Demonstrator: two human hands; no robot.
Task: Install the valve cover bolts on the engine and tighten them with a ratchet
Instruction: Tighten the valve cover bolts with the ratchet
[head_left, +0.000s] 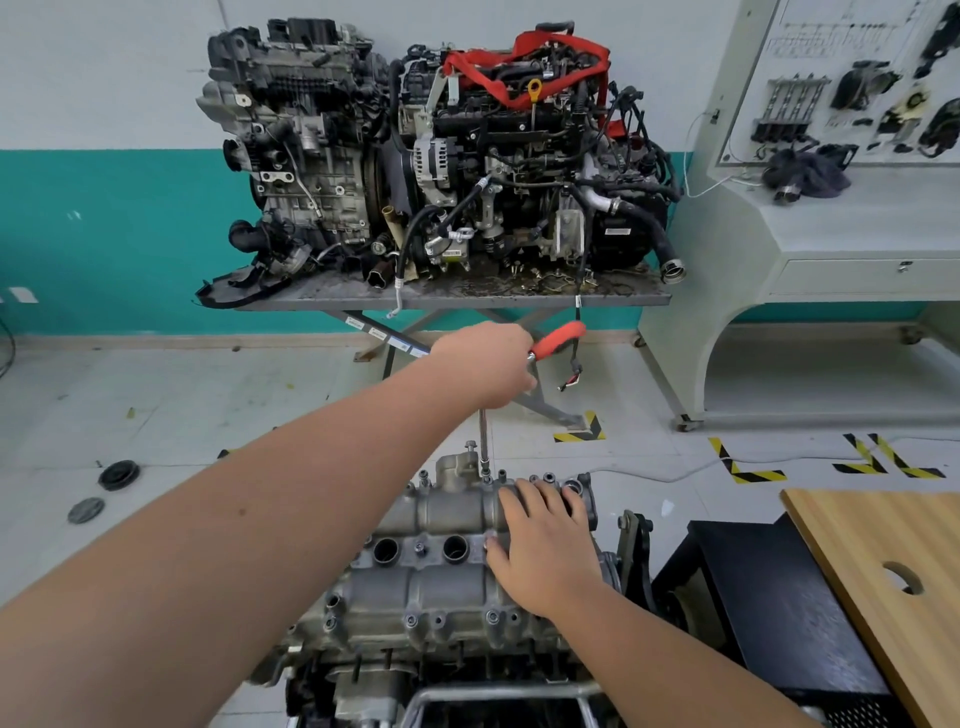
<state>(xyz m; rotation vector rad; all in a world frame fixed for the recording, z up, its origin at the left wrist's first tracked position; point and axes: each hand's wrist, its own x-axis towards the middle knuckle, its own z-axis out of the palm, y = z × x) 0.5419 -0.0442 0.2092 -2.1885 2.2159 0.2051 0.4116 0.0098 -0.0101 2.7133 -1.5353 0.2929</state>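
Note:
The grey valve cover (447, 582) tops the engine in the lower middle of the head view, with several bolts along its edges. My left hand (488, 364) grips the head of a ratchet whose red handle (558, 338) sticks out to the right. A long extension bar (483, 441) runs straight down from that hand onto a bolt at the cover's far edge. One bolt (471, 448) stands raised just left of the bar. My right hand (545, 545) rests flat on the right part of the cover, fingers spread.
Two other engines (441, 156) sit on a metal scissor table (452, 299) against the far wall. A grey training console (831, 208) stands at the right. A wooden board (893, 597) and a black box (779, 608) lie close on the right. Two round caps (119, 474) lie on the floor at left.

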